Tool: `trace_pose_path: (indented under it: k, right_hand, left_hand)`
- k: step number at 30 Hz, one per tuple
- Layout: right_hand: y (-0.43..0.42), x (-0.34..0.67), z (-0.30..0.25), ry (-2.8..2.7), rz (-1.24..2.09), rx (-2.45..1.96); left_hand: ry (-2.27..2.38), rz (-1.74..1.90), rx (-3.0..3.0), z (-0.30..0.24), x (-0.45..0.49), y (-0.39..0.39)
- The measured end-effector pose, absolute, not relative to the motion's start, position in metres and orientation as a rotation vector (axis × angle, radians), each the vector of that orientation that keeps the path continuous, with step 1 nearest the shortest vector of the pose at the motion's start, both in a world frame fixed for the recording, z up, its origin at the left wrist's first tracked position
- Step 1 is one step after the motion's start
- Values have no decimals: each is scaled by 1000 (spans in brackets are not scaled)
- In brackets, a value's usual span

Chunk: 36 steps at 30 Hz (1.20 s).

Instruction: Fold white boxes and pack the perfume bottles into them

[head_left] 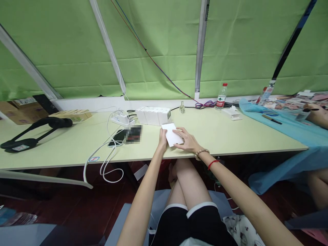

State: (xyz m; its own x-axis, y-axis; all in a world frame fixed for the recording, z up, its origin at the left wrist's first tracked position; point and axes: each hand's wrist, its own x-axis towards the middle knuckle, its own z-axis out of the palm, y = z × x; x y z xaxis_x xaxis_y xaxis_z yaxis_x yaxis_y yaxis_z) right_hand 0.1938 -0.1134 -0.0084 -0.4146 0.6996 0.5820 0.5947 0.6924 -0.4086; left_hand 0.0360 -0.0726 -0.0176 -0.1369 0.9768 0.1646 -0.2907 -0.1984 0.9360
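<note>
Both hands are at a flat white rectangular piece (pixel 172 135), a card or a small box by its look, raised over the front part of the pale table (pixel 215 136). My left hand (pixel 163 139) is closed along its left edge. On the other side, my right hand (pixel 188 140) has its thumb at the lower edge and its fingers at the upper right, closed on the same piece. Whatever lies under the white piece is hidden. Just behind the hands stands a row of white boxes (pixel 153 116). A small glass bottle (pixel 182 108) is further back.
To the left lie tangled white cables (pixel 112 150), a phone (pixel 117 138) and a black headband-like device (pixel 38 133). A water bottle (pixel 220 97) and an open white carton (pixel 233 113) stand back right. Blue cloth (pixel 287 130) covers the right side, where another person's hand (pixel 317 114) appears.
</note>
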Motion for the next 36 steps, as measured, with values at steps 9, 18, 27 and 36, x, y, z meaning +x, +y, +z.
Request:
trace_pose_path:
  k: [9, 18, 27, 36]
  right_hand:
    - [-111, 190, -11, -1918, 270, -1035]
    - [-106, 189, -15, -1841, 281, -1093]
    - [-105, 190, -16, -1871, 306, -1075]
    - [-95, 192, -20, -1838, 498, -1055]
  left_hand:
    - [877, 1448, 1165, -7, 38, -86]
    - [834, 1355, 1300, 0, 38, -95]
    - [883, 1291, 1338, 1, 40, -100]
    - [910, 1364, 1358, -7, 36, -89]
